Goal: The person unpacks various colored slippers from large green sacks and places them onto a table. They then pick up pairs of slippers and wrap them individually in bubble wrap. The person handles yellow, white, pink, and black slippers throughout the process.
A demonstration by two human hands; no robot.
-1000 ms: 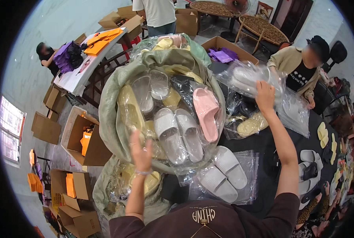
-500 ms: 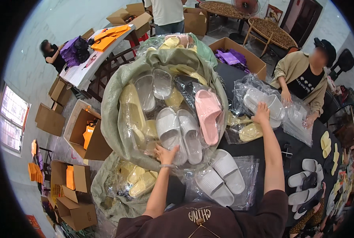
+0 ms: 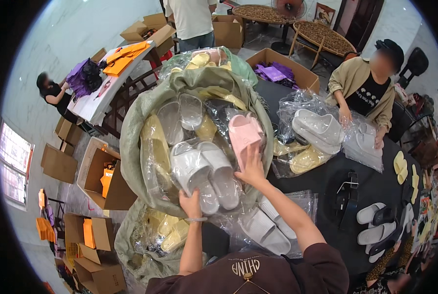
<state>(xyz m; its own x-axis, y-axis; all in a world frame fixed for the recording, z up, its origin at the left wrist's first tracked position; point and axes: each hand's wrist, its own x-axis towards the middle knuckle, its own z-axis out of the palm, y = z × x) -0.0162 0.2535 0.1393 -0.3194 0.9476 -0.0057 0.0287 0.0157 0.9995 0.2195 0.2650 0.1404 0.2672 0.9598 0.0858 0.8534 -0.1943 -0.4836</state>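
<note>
A pair of light grey slide slippers (image 3: 218, 172) in clear plastic lies on top in the mouth of a big green woven sack (image 3: 136, 147). My left hand (image 3: 190, 203) is closed on the near left edge of this pair, its fingertips partly hidden. To the right of the pair, my right hand (image 3: 251, 169) is spread, fingers lying over the bagged pink slipper (image 3: 239, 133). More bagged slippers, yellow and grey, fill the sack around them. Right beside the sack, another grey pair (image 3: 265, 229) rests on a clear bag on the black-covered table.
Across the table, a person (image 3: 363, 93) handles bagged grey slippers (image 3: 317, 130); a bagged yellow pair (image 3: 307, 159) lies close by. Loose slippers (image 3: 376, 232) and a black strapped object (image 3: 347, 198) are at right. Open cartons (image 3: 106, 176) and a second sack (image 3: 148, 250) stand left.
My right hand has left the bagged grey slippers across the table and come back to the pink slipper in the sack. The grey pair at my left hand has shifted and turned slightly.
</note>
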